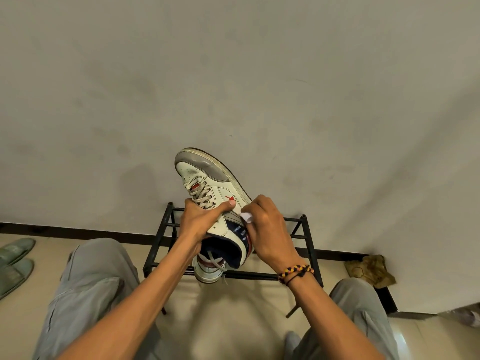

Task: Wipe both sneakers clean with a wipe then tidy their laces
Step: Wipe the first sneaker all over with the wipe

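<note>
White sneaker (207, 183) up in the air, toe to the wall, above the black rack (306, 237) | left hand (201, 220) grips its laced top, thumb on the side | right hand (267, 229) curled, pinching a white wipe (246, 217) against the heel side | I see the second sneaker (207, 271) on the rack below

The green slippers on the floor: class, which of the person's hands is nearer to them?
Left. The left hand grips the sneaker on the side toward the green slippers; the right hand, holding the wipe, is farther.
</note>
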